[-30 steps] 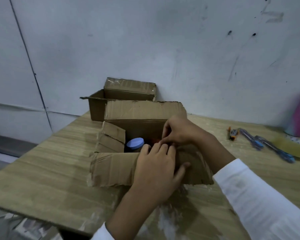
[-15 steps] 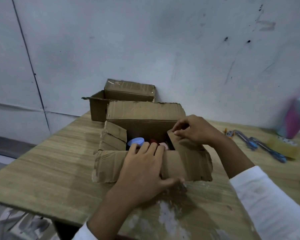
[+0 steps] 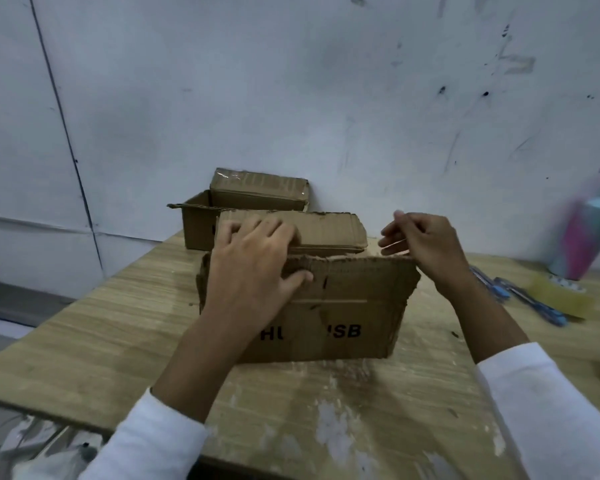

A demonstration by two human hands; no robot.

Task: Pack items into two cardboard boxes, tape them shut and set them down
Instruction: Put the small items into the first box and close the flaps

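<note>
Our left hand (image 3: 257,268) arches over the cardboard box (image 3: 354,306) on the tabletop (image 3: 101,334), grip clasping its near flap (image 3: 360,278). Our right hand (image 3: 426,244) hovers at its right corner; we cannot tell that grip. The flap hides the contents.

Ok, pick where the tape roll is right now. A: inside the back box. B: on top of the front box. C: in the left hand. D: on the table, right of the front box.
D: the tape roll lies on the table, off to the right of the front box, just past the blue pens.
</note>
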